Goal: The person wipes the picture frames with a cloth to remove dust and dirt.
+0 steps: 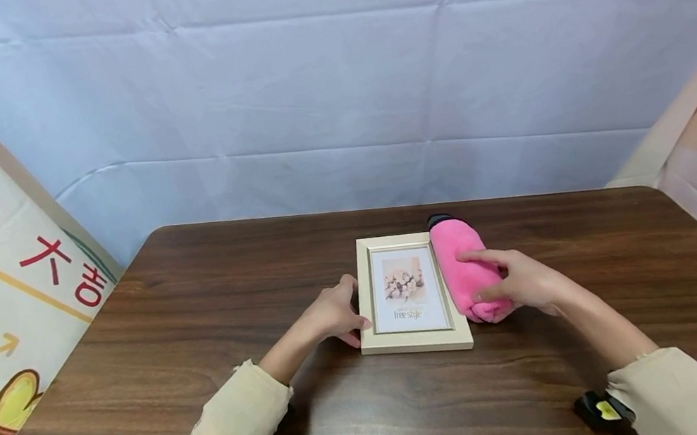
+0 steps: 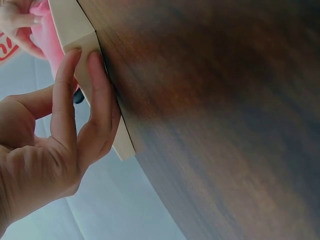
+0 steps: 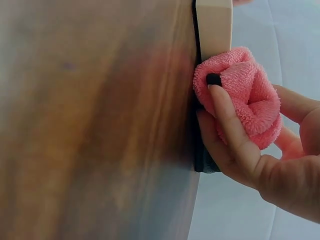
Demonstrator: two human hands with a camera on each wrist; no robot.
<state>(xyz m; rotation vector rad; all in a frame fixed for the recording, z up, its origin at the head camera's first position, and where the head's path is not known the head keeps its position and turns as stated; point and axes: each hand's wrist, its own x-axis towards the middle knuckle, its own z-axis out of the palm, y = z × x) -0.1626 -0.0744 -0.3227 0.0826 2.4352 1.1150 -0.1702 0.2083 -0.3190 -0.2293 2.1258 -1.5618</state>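
A cream picture frame (image 1: 418, 343), with a flower picture and "free style" lettering, lies face up on the wooden table. My left hand (image 1: 336, 311) is at its left side; in the left wrist view its fingertips touch the side wall of the frame (image 2: 85, 70). A pink rolled towel (image 1: 453, 242) with a dark far end lies along the frame's right side. My right hand (image 1: 530, 282) holds the roll near its close end, thumb and fingers spread around it. The right wrist view shows the spiral end of the towel (image 3: 250, 110) and a small black piece (image 3: 213, 79) under a fingertip.
The dark brown wooden table (image 1: 234, 279) ends at a pale cloth backdrop (image 1: 324, 106). Printed banners (image 1: 23, 280) hang at the left and right. A black wrist strap with a yellow label (image 1: 606, 410) is by the right sleeve.
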